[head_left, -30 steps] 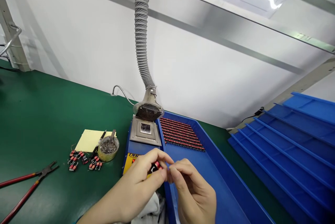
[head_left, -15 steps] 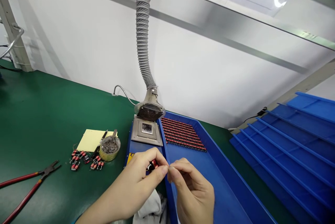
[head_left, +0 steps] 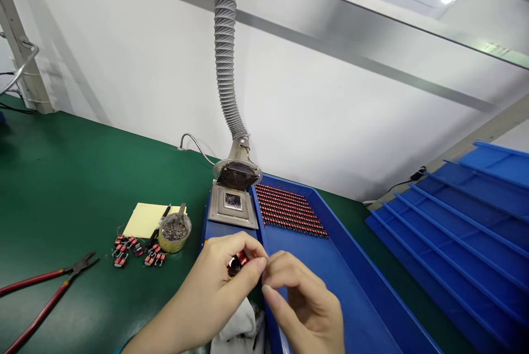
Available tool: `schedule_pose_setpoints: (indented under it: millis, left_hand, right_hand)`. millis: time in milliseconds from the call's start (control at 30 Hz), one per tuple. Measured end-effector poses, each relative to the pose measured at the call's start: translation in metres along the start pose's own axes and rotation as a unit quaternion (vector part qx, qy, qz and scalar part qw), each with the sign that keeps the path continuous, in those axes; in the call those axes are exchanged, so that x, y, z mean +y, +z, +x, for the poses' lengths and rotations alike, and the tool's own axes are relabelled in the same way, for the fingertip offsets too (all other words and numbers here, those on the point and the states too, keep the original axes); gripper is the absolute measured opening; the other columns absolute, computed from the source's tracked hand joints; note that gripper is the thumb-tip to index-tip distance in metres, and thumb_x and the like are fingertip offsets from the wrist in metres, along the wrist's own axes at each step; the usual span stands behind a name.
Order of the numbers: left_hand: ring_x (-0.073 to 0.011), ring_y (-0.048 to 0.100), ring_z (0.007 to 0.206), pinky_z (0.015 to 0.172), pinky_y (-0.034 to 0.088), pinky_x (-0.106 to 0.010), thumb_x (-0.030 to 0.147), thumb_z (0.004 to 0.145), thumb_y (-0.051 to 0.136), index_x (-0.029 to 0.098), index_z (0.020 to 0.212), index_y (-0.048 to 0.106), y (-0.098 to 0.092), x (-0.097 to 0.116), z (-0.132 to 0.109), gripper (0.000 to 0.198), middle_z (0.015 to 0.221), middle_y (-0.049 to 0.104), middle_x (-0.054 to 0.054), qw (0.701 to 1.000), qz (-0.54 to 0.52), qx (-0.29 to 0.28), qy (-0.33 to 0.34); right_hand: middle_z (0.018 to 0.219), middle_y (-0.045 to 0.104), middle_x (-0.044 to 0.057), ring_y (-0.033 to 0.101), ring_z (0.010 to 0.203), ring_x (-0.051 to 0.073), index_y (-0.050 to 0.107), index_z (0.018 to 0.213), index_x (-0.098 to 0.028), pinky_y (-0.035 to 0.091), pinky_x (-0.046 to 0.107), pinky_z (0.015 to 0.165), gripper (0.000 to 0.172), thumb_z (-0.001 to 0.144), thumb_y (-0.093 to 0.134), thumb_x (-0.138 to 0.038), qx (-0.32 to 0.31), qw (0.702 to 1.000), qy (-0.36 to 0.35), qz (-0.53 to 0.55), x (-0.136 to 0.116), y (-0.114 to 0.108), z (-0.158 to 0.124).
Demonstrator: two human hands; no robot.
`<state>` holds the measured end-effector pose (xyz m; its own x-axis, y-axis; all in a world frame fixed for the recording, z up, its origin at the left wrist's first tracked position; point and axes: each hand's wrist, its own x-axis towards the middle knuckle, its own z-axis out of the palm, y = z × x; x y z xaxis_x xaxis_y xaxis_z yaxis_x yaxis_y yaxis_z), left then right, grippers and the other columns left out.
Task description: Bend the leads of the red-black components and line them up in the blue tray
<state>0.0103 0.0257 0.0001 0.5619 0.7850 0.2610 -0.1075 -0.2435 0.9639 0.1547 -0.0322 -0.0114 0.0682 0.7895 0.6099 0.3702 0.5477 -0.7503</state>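
Red-and-black striping runs through rows of small clip-like parts (head_left: 291,210) at 5 o'clock, bright against a deep-blue rectangular plastic tray (head_left: 330,282). Matching red and black mark a small curved part (head_left: 242,258) near 6 o'clock and loose pieces (head_left: 120,261) at 8 o'clock, on a plain dark-green flat tabletop (head_left: 91,177). A grey ribbed flexible hose (head_left: 225,45) stripes the white flat wall (head_left: 157,67) at 11 o'clock.
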Motion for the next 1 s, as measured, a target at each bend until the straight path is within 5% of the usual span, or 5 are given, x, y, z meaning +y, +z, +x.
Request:
schedule_pose_setpoints:
  millis: [167, 533, 700, 833, 1000]
  left_hand:
    - [-0.0111, 0.053, 0.071, 0.067, 0.037, -0.022, 0.025, 0.092, 0.052, 0.022, 0.082, 0.061, 0.001, 0.002, -0.003, 0.014, 0.076, 0.062, 0.006, 0.997, 0.067, 0.005, 0.032]
    - [-0.0114, 0.056, 0.071, 0.065, 0.041, -0.020, 0.017, 0.094, 0.048, 0.021, 0.090, 0.060, 0.002, 0.001, -0.004, 0.014, 0.079, 0.062, 0.003, 0.983, 0.147, -0.019, 0.106]
    - [-0.0134, 0.056, 0.069, 0.064, 0.041, -0.023, 0.014, 0.095, 0.043, 0.018, 0.086, 0.057, 0.005, -0.003, -0.004, 0.017, 0.076, 0.061, 0.000, 0.948, 0.253, -0.002, 0.194]
    - [-0.0132, 0.053, 0.065, 0.063, 0.039, -0.024, 0.012, 0.095, 0.042, 0.017, 0.082, 0.056, 0.006, -0.003, -0.006, 0.020, 0.072, 0.060, 0.001, 0.926, 0.295, 0.016, 0.236]
    - [-0.0097, 0.052, 0.064, 0.060, 0.039, -0.019, 0.014, 0.094, 0.047, 0.019, 0.086, 0.057, 0.005, 0.000, -0.006, 0.014, 0.073, 0.058, 0.004, 0.960, 0.207, 0.031, 0.186]
  right_hand:
    - [0.078, 0.065, -0.002, 0.059, 0.074, 0.013, 0.069, 0.102, -0.027, 0.049, 0.026, 0.067, 0.037, 0.082, 0.057, 0.002, 0.126, 0.989, -0.063, -0.042, -0.002, 0.002, -0.001]
    - [0.080, 0.066, 0.001, 0.060, 0.072, 0.015, 0.067, 0.103, -0.023, 0.048, 0.028, 0.064, 0.034, 0.080, 0.061, 0.002, 0.071, 0.976, -0.141, -0.152, 0.006, -0.007, -0.001]
    - [0.070, 0.061, 0.000, 0.057, 0.064, 0.014, 0.063, 0.082, -0.022, 0.047, 0.026, 0.060, 0.014, 0.088, 0.056, -0.011, 0.040, 0.995, -0.005, -0.089, -0.001, -0.007, -0.003]
    - [0.060, 0.053, -0.001, 0.051, 0.056, 0.013, 0.057, 0.069, -0.021, 0.044, 0.025, 0.053, 0.027, 0.094, 0.051, -0.030, 0.043, 0.984, 0.139, 0.098, -0.003, -0.003, -0.003]
    - [0.064, 0.060, 0.001, 0.056, 0.063, 0.016, 0.068, 0.081, -0.023, 0.046, 0.030, 0.059, 0.015, 0.091, 0.058, -0.021, 0.130, 0.988, 0.002, 0.088, -0.004, -0.001, -0.001]
